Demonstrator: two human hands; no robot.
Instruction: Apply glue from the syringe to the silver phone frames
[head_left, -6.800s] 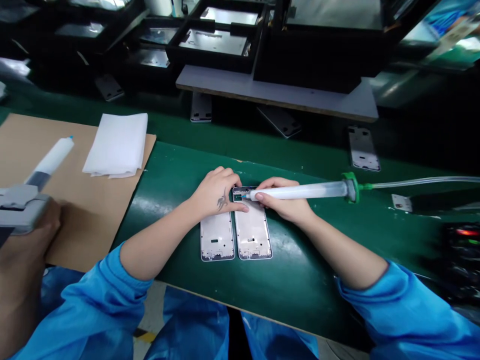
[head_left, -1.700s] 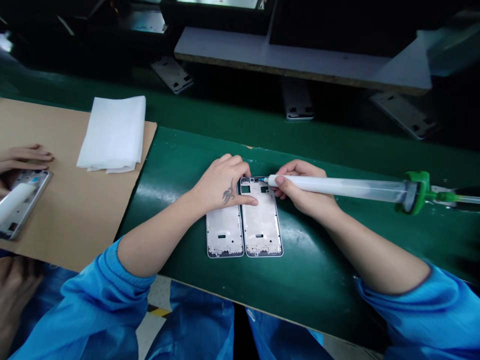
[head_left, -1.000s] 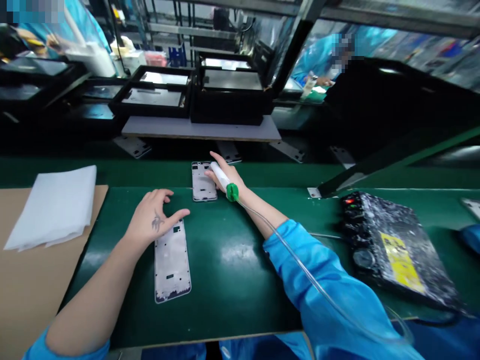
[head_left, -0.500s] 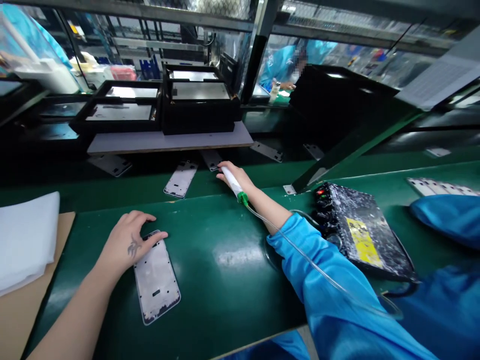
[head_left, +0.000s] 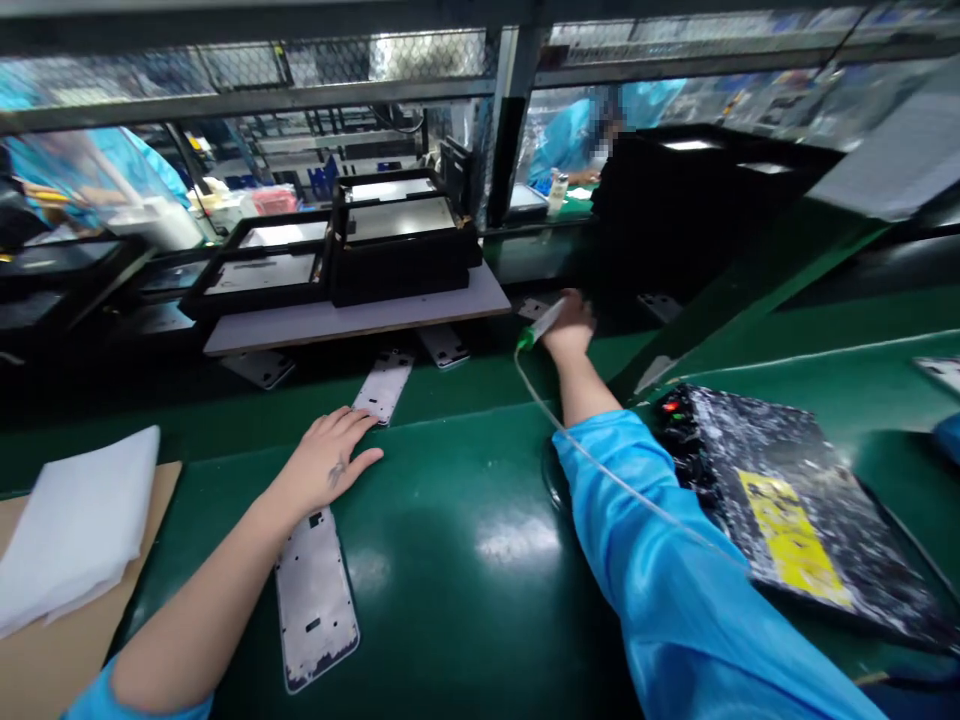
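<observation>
My left hand [head_left: 328,462] lies flat with fingers spread on the green mat, its heel at the top end of a silver phone frame [head_left: 316,600]. Another phone frame [head_left: 384,386] lies just beyond its fingertips on the conveyor belt. My right hand [head_left: 568,325] reaches far forward over the belt, closed round a white glue syringe [head_left: 541,323] with a green cap; a clear hose [head_left: 600,465] trails back along my blue sleeve. The hand hovers beside a frame [head_left: 531,308] at the belt's far side.
A grey board [head_left: 352,318] with black trays [head_left: 397,245] spans the belt. More frames [head_left: 445,345] lie under it. A black spattered controller box [head_left: 780,500] sits at the right. White foam sheets [head_left: 71,525] rest on cardboard [head_left: 45,665] at left. Other workers sit behind the far mesh.
My right hand has moved further right and forward along the belt with the syringe. My left hand slid off the near frame toward the belt, fingers now stretched out.
</observation>
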